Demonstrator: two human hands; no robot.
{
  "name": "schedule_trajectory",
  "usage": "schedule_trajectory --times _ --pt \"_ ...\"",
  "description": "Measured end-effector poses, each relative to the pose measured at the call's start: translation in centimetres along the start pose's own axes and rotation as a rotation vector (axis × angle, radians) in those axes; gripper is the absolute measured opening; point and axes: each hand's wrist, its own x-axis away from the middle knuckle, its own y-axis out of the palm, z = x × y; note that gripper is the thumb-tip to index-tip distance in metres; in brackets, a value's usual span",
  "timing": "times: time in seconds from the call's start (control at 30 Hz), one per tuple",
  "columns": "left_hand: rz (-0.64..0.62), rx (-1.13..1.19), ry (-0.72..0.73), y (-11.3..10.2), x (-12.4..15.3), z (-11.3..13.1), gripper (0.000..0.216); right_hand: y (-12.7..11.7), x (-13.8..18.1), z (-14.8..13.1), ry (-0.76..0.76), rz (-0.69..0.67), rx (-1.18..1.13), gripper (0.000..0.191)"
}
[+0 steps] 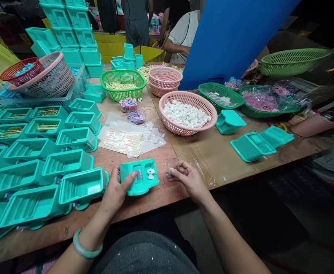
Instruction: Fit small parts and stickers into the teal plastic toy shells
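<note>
My left hand [117, 190] grips a teal plastic box [140, 185] by its left side, thumb on top, just above the table's front edge. On the box's face sit a small white dog figure [150, 174] and a small purple piece [139, 174]. To the right, my right hand [188, 179] pinches a small clear piece [171, 171], perhaps film or plastic; its exact kind is hard to tell. Behind the box lie a sheet of printed stickers [123, 140] and a clear bag with small pieces [152, 133].
Rows of teal boxes [75, 161] cover the left side. A pink basket [167, 123] holds many white figures. Small tubs of pink pieces [128, 104] and purple pieces [136, 116] stand behind the stickers. More teal boxes [248, 146] lie right. A blue panel [226, 42] rises behind; people stand beyond.
</note>
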Motion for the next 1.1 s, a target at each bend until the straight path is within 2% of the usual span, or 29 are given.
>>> schedule_trajectory --times 0.1,0.23,0.47,0.77,1.1 --pt "-0.004 0.007 0.012 0.3 0.2 0.4 0.063 2.5 0.5 0.1 0.034 -0.021 -0.161 0.047" --pt "0.005 0.053 0.011 0.5 0.4 0.7 0.062 4.0 0.7 0.8 -0.07 0.05 -0.105 0.045" --pt "0.008 0.033 0.018 0.7 0.5 0.8 0.063 3.6 0.9 0.9 -0.147 0.076 0.088 0.034" --pt "0.049 -0.086 0.048 0.6 0.4 0.6 0.061 4.1 1.6 -0.3 -0.248 0.132 0.418 0.035" --pt "0.004 -0.073 0.003 0.4 -0.1 1.4 0.059 3.1 0.8 -1.6 -0.089 0.015 0.346 0.04"
